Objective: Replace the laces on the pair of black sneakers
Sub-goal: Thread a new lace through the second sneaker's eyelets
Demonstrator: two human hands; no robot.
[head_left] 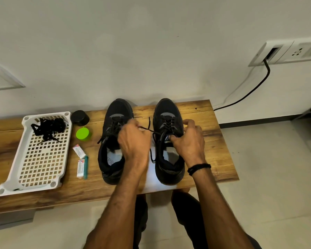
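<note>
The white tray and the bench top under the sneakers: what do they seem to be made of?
White tray: apparently moulded plastic. It is matte white, with a regular grid of square holes and rounded corners.
Bench top: wood or a wood-look laminate. It shows brown grain streaks and a slight sheen, but the picture cannot settle which.

Black sneakers (119,109) side by side, laces (167,123) threaded

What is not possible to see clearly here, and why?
Head view:
Top eyelets of the right sneaker, covered by the right hand.
Upper laces of the left sneaker, covered by the left hand, which pinches a lace.
Print on the two small boxes, too small.
The wall sockets, cut by the right edge.
</note>
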